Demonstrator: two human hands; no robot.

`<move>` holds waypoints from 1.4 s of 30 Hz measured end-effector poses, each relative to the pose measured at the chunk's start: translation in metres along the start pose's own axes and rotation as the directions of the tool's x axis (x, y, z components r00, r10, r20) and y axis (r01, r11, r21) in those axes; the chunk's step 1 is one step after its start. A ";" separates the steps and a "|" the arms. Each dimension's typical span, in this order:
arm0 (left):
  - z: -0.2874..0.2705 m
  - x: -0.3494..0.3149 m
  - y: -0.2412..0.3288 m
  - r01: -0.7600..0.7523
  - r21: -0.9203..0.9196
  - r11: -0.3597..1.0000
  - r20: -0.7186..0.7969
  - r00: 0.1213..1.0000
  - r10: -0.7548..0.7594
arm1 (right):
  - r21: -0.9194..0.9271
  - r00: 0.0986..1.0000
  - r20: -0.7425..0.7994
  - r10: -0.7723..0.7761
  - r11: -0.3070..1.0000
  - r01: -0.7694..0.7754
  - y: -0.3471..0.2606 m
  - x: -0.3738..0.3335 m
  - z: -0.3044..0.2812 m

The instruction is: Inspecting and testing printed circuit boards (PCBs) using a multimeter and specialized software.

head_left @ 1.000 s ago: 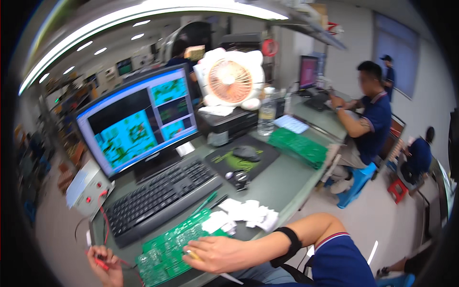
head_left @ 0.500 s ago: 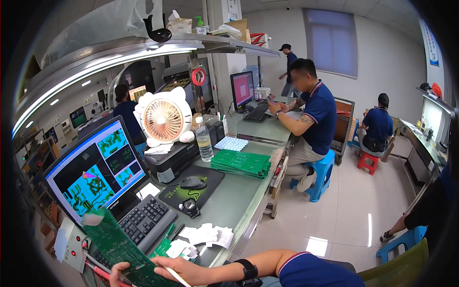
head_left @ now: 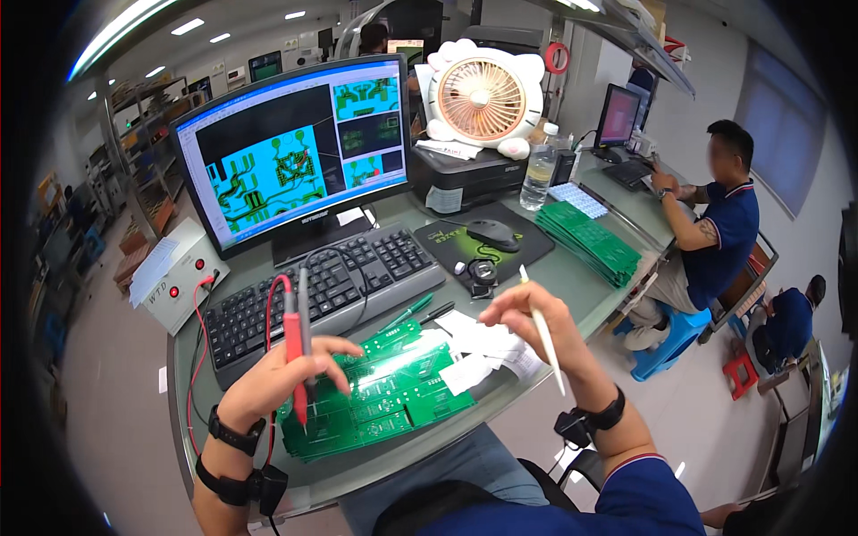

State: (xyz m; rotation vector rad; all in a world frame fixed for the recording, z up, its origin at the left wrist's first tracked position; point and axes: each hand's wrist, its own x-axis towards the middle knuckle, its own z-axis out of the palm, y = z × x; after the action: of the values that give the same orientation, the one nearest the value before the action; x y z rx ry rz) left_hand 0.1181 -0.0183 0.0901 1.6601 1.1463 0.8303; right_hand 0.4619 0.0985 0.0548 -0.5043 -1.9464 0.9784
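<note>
A green circuit board (head_left: 380, 393) lies flat on the table edge in front of me, with light glaring off its middle. Over its left part is my left hand (head_left: 290, 371), with a red test probe (head_left: 293, 344) and a dark grey test probe (head_left: 305, 313) held side by side in it. The red probe's tip points down at the board; whether it touches cannot be told. To the right, my right hand (head_left: 541, 322) is raised over white paper slips (head_left: 478, 344), with a thin white pen-like stick (head_left: 542, 339) held slanting among its bent fingers.
Behind the board are a keyboard (head_left: 317, 295) and a monitor (head_left: 290, 152). A mouse (head_left: 492, 235), water bottle (head_left: 538, 170) and stack of green boards (head_left: 590, 241) stand right. Probe wires run to a white box (head_left: 179, 277). A seated person (head_left: 719, 214) works at the right.
The board, earlier tilted up in my hands at the left, now lies on the table. My hands are apart, and the left now holds the probes. My view has swung left.
</note>
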 end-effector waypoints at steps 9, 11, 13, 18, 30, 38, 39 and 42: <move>-0.001 -0.016 -0.025 0.006 -0.131 0.991 0.404 0.913 0.048 | -0.361 0.766 0.635 -0.101 0.838 0.409 -0.021 0.014 0.019; 0.001 -0.014 -0.023 0.000 -0.115 0.993 0.408 0.912 0.047 | -0.285 0.737 0.648 -0.192 0.836 0.468 -0.012 0.021 0.030; 0.000 -0.013 -0.026 -0.006 -0.094 0.996 0.404 0.914 0.044 | -0.187 0.739 0.656 -0.155 0.915 0.358 -0.003 0.022 0.036; 0.002 -0.015 -0.033 -0.018 -0.080 0.997 0.372 0.927 0.047 | -0.036 0.974 0.169 -0.153 0.986 0.162 0.010 0.029 0.015; -0.013 -0.017 -0.031 -0.247 -0.541 0.804 -0.126 0.969 0.213 | -0.547 0.794 0.608 -0.010 0.719 0.429 -0.031 0.012 0.029; -0.031 -0.027 -0.022 -0.537 -0.510 0.672 -0.628 0.766 0.136 | -0.475 0.835 0.542 -0.089 0.788 0.392 -0.020 0.011 0.016; -0.034 -0.027 -0.027 -0.531 -0.539 0.654 -0.641 0.762 0.091 | -0.433 0.877 0.460 -0.143 0.826 0.361 -0.012 0.012 -0.005; -0.027 -0.019 -0.029 -0.475 -0.588 0.655 -0.664 0.746 -0.055 | -0.462 0.980 0.106 -0.171 0.864 0.201 0.008 0.004 -0.074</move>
State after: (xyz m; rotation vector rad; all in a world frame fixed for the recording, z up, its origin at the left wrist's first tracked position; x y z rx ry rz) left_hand 0.0791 -0.0238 0.0721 0.8198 0.8145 1.8535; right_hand 0.5226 0.1386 0.0734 -0.5455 -2.2488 0.3919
